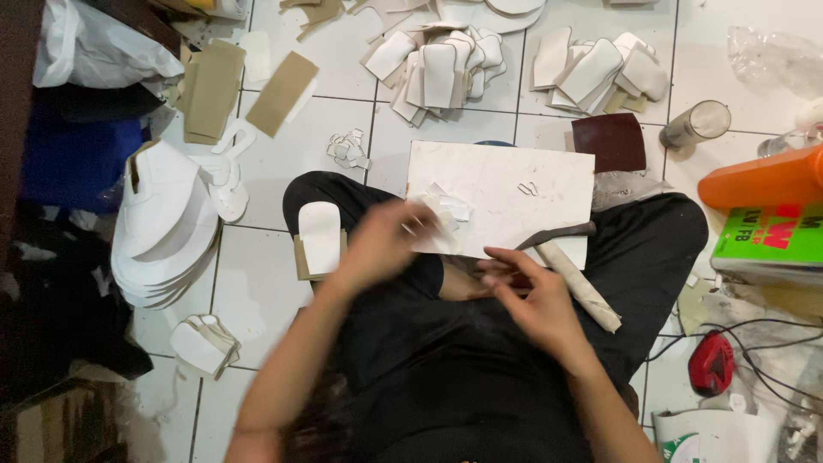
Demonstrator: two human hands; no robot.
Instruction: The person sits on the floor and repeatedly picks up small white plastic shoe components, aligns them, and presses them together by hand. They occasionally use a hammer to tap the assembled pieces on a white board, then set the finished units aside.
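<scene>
White cut shoe pieces [446, 64] lie heaped on the tiled floor [274, 283], tan card pieces [214, 86] upper left, an orange bottle [759, 178] right, a red tool [711, 362] below.

Seated cross-legged on the tiled floor [266, 291], the person's blurred left hand [381, 244] pinched small white cut pieces [439, 214] at the white board [501, 193] on the lap, while the right hand [527, 296] hovered just beside a hammer [570, 274].
</scene>
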